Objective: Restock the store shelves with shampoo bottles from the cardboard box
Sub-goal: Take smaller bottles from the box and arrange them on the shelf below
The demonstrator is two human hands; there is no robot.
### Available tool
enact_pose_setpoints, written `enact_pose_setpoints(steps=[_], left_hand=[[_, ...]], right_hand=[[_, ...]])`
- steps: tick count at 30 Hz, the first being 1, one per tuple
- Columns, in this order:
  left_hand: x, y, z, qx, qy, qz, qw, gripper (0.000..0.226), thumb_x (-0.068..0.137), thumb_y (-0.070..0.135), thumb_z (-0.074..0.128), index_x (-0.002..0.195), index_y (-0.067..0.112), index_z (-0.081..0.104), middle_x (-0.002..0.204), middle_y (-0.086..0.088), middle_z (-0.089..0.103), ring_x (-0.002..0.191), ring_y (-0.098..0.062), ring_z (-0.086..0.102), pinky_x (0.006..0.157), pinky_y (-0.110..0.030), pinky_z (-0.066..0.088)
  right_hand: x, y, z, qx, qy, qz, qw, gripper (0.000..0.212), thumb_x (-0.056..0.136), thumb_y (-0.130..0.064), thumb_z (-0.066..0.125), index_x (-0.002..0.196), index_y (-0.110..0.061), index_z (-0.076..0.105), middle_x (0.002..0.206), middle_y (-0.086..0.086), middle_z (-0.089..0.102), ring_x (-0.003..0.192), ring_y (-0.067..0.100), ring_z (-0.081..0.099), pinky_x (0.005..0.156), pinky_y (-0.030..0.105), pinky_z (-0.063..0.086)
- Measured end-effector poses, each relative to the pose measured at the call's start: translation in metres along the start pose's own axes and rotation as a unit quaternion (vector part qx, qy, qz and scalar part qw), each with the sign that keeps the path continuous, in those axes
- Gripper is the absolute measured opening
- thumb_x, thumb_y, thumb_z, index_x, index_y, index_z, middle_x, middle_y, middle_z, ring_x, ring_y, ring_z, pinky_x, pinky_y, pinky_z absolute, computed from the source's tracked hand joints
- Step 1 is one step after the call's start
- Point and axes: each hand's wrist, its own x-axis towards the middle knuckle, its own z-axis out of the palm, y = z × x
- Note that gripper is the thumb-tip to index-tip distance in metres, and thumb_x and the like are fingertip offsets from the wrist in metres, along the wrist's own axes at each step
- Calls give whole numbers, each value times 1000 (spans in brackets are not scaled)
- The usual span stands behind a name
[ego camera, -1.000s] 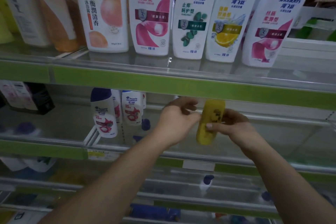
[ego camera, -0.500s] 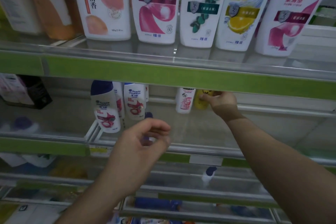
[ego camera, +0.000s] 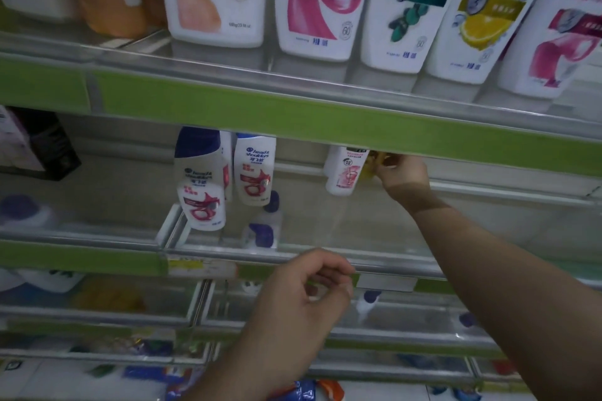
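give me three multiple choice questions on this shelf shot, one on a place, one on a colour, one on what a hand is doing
1. Where is the small yellow plastic bottle?
A) on the top shelf
B) at the back of the middle shelf, beside the small white pink-labelled bottle
C) on the bottom shelf

2. What colour are the shelves' front edge strips?
A) red
B) green
C) blue

3. What is the left hand doing?
A) gripping a bottle
B) pressing flat on a shelf
C) holding nothing, fingers loosely curled

Answers:
1 B: the right hand grips it there, next to the white bottle.
2 B: each strip is plainly green.
3 C: its fingers curl round nothing in front of the shelf edge.
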Motion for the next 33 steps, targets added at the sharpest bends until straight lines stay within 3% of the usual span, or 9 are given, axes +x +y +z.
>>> enact_pose_setpoints(steps=[2,7,16,19,23,25,29,33], left_hand=[[1,-7,4,12,-15,-2,1000,18,88,13,69,90,31,73,89,14,71,87,-1,64,90,-31,52],[1,-19,6,5,-39,-3,999,17,88,13,69,90,29,74,88,14,71,87,0,65,87,-25,51],[-8,-40,-5,22,-51,0,998,26,87,13,70,89,40,72,88,16,72,88,-1,65,87,-26,52],[-6,-45,-3,23,-59,1,998,18,88,13,70,90,31,73,89,16,71,88,0,64,83,-19,52],[-1,-55,11,37,-62,-3,997,16,86,12,70,91,27,73,89,17,70,82,2,64,75,-14,50],[2,-63,21,53,-65,-18,996,16,85,15,70,91,29,72,88,20,70,82,3,64,77,-16,52],[9,-81,41,60,-45,-55,996,14,83,17,74,90,29,71,83,13,70,78,0,64,79,-23,55],[11,-87,66,62,-55,-86,993,15,86,28,73,101,29,69,96,11,71,86,-1,65,78,-22,52]], right_hand=[[2,5,0,-6,-4,13,1000,19,82,-23,78,92,-8,72,96,11,74,93,30,69,88,44,54],[0,-5,-6,-39,-27,31,998,9,91,-25,67,87,-17,70,97,11,76,97,31,68,90,45,53],[2,-2,-1,-25,-6,70,997,18,91,-17,58,101,-9,70,102,14,74,95,37,69,87,50,56],[-11,-3,-11,9,-12,95,995,27,92,-20,62,118,-14,66,107,9,72,97,32,70,84,41,57],[-46,-8,-35,46,-2,80,996,21,89,-21,68,110,-17,70,104,8,74,94,26,70,82,34,55],[-77,-13,-52,124,-3,95,988,13,90,-18,69,103,-16,70,100,7,75,82,21,72,71,32,54],[-158,-13,-93,220,-46,121,967,9,94,-12,64,102,-12,69,88,8,76,67,23,71,62,35,55],[-221,21,-116,211,-114,162,957,13,96,-20,63,101,-10,69,87,7,76,70,25,73,61,33,57]])
